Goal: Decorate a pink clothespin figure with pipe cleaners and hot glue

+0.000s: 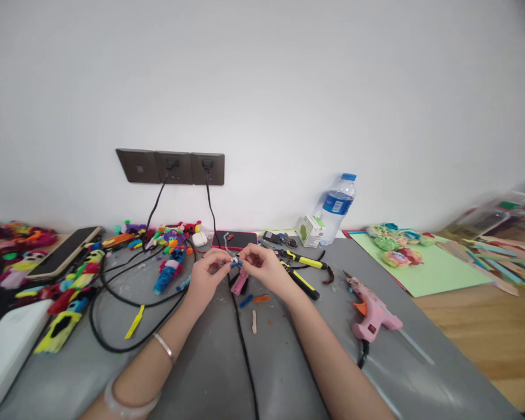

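Observation:
My left hand (207,275) and my right hand (265,268) meet over the middle of the grey table, fingertips pinched together on a small blue fuzzy piece (235,264), which looks like pipe cleaner. The fingers partly cover it. A thin greyish strand (226,240) sticks up behind the fingertips. Just below hangs or lies a pink fuzzy piece (240,282); whether it joins the blue one I cannot tell. Short blue (246,301), orange (261,298) and beige (254,322) fuzzy scraps lie close by. Yellow-and-black pliers (304,282) rest beside my right wrist.
A pink glue gun (373,318) lies at right, its cord towards me. A water bottle (338,207) and small box (310,231) stand by the wall. Black cables (94,326) loop at left, near colourful fuzzy figures (65,326). Green paper (441,274) bears crumpled pieces.

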The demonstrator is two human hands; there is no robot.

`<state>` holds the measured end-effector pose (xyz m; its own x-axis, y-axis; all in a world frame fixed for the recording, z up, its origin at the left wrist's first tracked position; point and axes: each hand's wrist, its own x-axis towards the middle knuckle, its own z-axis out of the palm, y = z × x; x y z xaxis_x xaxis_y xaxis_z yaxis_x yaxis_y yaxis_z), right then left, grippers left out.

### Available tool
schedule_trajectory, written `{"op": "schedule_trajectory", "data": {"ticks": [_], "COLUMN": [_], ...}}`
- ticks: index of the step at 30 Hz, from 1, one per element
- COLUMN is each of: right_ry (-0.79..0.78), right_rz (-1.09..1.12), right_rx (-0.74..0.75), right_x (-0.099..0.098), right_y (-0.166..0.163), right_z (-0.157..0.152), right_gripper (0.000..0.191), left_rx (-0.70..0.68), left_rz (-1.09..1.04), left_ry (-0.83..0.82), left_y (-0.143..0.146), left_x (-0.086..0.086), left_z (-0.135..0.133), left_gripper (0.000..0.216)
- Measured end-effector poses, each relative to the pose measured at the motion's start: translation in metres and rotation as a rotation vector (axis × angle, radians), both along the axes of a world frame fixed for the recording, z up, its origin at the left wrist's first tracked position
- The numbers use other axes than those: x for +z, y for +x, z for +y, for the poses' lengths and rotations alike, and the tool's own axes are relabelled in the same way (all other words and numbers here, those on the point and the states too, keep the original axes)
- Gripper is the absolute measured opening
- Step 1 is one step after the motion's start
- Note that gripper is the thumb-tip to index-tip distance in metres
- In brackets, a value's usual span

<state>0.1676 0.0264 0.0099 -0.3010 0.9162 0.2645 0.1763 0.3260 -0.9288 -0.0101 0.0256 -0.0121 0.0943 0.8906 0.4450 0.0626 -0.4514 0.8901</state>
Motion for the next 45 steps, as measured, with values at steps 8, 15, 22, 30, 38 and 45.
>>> {"op": "schedule_trajectory", "data": {"ticks": [8,15,22,30,38,45], "right_ry": [-0.009,-0.016,-0.019,-0.027,-0.033,-0.033], "right_rz": [0.009,0.007,0.012,0.023,0.021,0.018], "right_rx": [-0.004,0.000,0.005,0.013,0.015,0.012], "right_x": [0.0011,0.0009,0.0016,0.0008,0.0012,0.0022], "right_y": [-0.0008,-0.0007,-0.0008,-0.0009,-0.0007,-0.0009], "right_z": [-0.0008,-0.0008,-0.0011,-0.0006,-0.0009,-0.0013], "right_gripper": [0.014,0.013,0.014,0.012,0.014,0.015], "left_rx": [-0.006,-0.009,-0.014,-0.019,-0.017,-0.022], "left_rz": [-0.009,-0.013,-0.008,-0.011,-0.015,-0.019], "left_ry": [-0.002,0.000,0.003,0.013,0.018,0.020], "left_y": [-0.0004,0.0002,-0.0007,-0.0007,-0.0013,-0.0011], "left_x": [-0.0018,-0.0009,-0.0003,-0.0025,-0.0036,-0.0045], "left_z": [0.0009,0.0004,0.0006,0.0013,0.0023,0.0027], "left_gripper": [0.008,0.008,0.008,0.007,0.006,0.006]}}
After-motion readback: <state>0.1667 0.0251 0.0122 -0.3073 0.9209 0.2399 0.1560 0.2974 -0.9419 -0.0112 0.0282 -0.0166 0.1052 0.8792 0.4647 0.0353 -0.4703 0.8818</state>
